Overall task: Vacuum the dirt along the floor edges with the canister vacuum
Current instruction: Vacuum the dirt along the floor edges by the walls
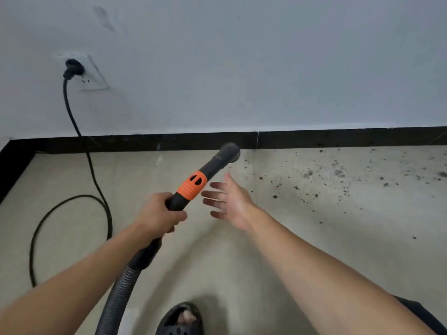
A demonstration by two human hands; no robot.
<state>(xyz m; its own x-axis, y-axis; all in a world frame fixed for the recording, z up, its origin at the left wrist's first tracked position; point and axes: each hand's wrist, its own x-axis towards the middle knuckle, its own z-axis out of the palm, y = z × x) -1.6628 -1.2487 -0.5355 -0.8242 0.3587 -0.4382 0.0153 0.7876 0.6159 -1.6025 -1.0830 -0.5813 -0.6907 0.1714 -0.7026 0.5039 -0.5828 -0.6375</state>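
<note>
The nozzle (228, 152) is gripped by the left hand (158, 213) at the baseboard (169, 142); the right hand (229, 201) is spread, empty; rightward dirt (338, 172) is probably swept next.

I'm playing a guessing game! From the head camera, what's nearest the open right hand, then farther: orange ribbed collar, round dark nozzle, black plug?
1. Orange ribbed plastic collar, just left of the right hand.
2. Round dark nozzle, ahead by the black baseboard.
3. Black plug, far left on the wall.
</note>
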